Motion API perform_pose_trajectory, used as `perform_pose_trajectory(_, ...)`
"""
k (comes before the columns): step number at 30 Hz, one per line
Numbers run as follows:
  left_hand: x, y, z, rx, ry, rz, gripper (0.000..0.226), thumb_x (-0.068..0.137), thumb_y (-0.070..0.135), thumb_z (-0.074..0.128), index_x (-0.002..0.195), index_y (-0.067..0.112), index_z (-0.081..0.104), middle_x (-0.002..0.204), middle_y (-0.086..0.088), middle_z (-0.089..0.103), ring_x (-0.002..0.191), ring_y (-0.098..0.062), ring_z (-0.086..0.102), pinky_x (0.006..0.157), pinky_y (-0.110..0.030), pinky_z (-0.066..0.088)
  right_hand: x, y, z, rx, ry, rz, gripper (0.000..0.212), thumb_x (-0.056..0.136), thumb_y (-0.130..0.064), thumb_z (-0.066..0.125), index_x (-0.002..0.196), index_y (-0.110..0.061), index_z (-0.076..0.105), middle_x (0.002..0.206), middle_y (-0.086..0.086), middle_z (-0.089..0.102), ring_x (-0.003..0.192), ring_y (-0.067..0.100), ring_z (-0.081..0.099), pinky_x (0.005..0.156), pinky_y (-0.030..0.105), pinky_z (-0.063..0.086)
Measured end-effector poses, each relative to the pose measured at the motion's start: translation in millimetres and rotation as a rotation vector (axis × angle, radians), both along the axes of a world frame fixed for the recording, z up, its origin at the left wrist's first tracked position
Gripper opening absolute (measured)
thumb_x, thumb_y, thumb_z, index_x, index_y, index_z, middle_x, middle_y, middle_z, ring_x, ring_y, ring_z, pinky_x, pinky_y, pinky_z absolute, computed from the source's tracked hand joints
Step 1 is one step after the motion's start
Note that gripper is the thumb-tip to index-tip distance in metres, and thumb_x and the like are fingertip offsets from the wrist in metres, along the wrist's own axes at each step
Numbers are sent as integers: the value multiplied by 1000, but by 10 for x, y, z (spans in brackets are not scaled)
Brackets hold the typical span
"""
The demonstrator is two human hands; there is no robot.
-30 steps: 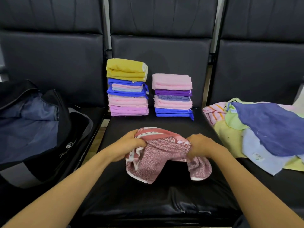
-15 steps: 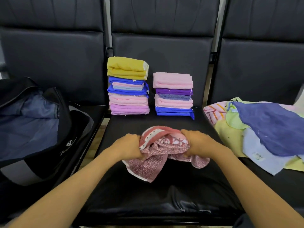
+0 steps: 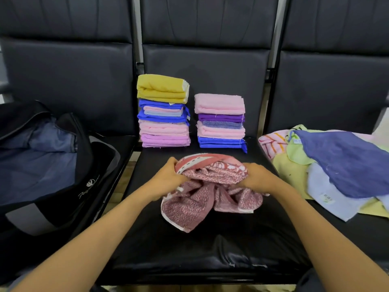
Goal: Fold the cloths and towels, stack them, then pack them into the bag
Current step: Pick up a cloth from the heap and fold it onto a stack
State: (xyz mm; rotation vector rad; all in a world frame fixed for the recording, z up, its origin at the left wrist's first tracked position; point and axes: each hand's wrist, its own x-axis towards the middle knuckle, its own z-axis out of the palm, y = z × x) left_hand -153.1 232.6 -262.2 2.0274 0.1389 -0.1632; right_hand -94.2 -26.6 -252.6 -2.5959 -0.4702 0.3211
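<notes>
Both hands grasp a bunched red patterned towel (image 3: pixel 207 186) on the middle seat (image 3: pixel 189 249): left hand (image 3: pixel 168 175), right hand (image 3: pixel 255 177). Two folded stacks (image 3: pixel 164 111) stand beyond; an open bag (image 3: pixel 52 165) lies left.

Towel (image 3: pixel 202 186) goes from loose span between hands to tighter bunch at frame centre. Left hand (image 3: pixel 168 178) and right hand (image 3: pixel 257 179) sit slightly higher in frame than a second ago, gap between them narrower, both gripping crumpled folds. Right lower flap pulled in leftward and upward, less of it past right wrist. Striped band humps higher over bundle.
</notes>
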Motion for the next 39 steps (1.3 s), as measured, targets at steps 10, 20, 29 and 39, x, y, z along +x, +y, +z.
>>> perform_pose_trajectory(10,-370,18,403,341,-33,-168,14,85,14,67,93,25,64,68,10,59,44,3,53,42,-10,38,-234,-197,472,-118,-53,46,38,73,-30,76,106,-17,63,103,4,67,96,23,62,88,39,49)
perform_pose_trajectory(20,-686,-18,1433,121,-157,-387,54,74,6,80,120,22,57,101,11,72,90,0,68,81,-18,54,-628,-366,1542,-167,-205,55,54,61,-39,87,107,-23,63,101,-8,68,94,16,62,84,32,49)
perform_pose_trajectory(29,-456,-35,1817,757,-365,-176,10,75,5,65,84,11,64,80,-10,65,76,-26,61,64,-32,47,-703,-409,1863,-204,-153,85,61,62,-24,86,117,-28,59,108,-8,64,99,18,60,87,34,48)
perform_pose_trajectory(39,-58,114,1583,1022,-774,90,26,84,2,56,109,3,50,107,-14,50,96,-33,49,62,-33,25,-224,-28,1389,-296,-1006,-225,33,77,2,57,108,-7,51,90,12,60,83,36,59,66,36,29)
